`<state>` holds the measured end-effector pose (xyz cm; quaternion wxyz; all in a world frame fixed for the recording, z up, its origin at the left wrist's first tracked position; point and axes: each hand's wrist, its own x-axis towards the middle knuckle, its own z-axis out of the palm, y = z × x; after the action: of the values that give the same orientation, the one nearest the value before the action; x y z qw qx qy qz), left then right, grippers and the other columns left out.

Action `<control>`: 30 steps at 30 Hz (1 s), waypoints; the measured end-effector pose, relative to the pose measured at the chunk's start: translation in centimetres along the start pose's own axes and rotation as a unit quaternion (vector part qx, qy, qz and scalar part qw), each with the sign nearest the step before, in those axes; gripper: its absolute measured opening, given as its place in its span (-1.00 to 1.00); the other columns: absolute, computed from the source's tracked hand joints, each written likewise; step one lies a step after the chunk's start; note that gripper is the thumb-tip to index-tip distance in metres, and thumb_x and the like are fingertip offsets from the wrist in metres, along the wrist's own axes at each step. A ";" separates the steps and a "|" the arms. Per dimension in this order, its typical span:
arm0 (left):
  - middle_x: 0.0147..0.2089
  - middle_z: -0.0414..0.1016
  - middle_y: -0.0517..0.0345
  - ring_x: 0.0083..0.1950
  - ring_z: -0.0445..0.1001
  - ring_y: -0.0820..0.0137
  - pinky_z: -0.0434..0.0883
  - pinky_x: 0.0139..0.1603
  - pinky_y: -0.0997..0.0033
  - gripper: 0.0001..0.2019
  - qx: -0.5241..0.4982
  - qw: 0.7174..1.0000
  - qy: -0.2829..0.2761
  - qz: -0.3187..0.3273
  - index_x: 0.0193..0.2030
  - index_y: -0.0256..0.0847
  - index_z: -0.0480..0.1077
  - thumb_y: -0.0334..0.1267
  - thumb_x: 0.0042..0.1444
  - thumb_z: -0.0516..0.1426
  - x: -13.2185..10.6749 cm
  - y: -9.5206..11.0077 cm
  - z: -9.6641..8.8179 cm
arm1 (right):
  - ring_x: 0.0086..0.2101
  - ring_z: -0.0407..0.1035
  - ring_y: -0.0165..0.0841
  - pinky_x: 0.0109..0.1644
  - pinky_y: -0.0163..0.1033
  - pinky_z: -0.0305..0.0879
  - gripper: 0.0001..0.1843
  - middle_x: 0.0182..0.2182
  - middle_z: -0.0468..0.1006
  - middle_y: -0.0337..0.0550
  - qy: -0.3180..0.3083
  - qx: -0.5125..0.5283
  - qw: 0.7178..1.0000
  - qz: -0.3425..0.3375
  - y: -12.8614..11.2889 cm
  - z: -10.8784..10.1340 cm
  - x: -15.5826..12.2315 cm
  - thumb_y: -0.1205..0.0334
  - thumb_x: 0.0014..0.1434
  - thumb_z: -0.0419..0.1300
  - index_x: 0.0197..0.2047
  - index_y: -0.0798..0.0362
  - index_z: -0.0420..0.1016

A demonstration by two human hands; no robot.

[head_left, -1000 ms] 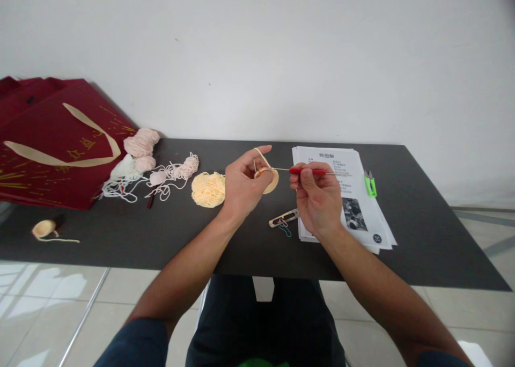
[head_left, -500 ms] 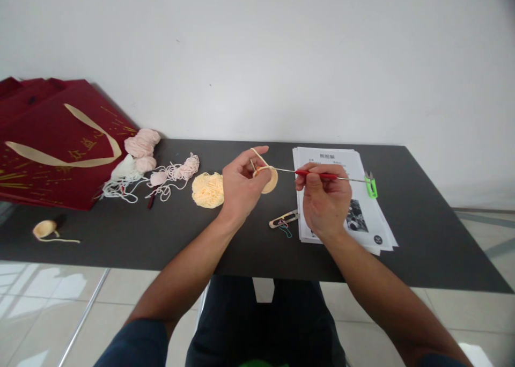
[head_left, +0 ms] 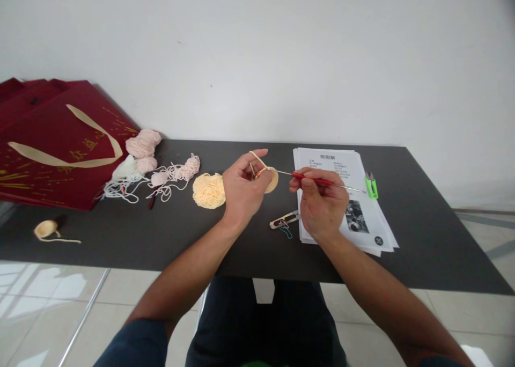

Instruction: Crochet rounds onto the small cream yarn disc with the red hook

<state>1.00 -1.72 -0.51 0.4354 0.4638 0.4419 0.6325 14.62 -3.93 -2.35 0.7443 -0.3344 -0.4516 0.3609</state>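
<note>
Between the thumb and fingers of my left hand (head_left: pixel 246 187) is a small round crochet piece (head_left: pixel 272 181) in pale yellow. A strand of yarn (head_left: pixel 257 158) loops over the raised index finger of that hand. My right hand (head_left: pixel 324 203) grips the red handle of a crochet hook (head_left: pixel 311 178), whose thin metal shaft points left and meets the top of the piece. The hook's tip is too small to make out among the stitches. Just left of my left hand lies a ball of yellow yarn (head_left: pixel 208 190).
Printed sheets (head_left: pixel 372 233) lie under my right hand, with green snips (head_left: pixel 371 185) at their edge. Thread snips (head_left: pixel 284 219) and stitch markers (head_left: pixel 286 230) sit nearer me. Leftward are pink yarn (head_left: pixel 143 143), white yarn (head_left: pixel 124 168), a small crocheted cup (head_left: pixel 45 228) and red bags (head_left: pixel 48 136).
My right hand has shifted slightly left, and the hook now slants more, its back end lower. My left hand still pinches the piece in nearly the same place.
</note>
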 end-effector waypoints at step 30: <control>-0.32 0.65 0.21 -0.36 0.58 0.46 0.51 -0.23 0.41 -0.57 -0.062 0.993 0.082 -0.055 0.00 -0.18 0.56 -0.29 -0.07 0.41 0.7 -1.3 0.4 | -0.13 0.66 -0.22 0.01 -0.02 0.70 -0.77 -0.05 0.73 -0.17 -0.063 -0.113 0.988 -0.088 1.5 -0.5 -1.6 0.30 0.25 0.38 -0.08 -0.22 0.75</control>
<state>1.41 -0.66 -1.60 0.4599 0.3578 0.4603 0.6699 14.24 -4.56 -4.49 0.7006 -0.3519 -0.5634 0.2607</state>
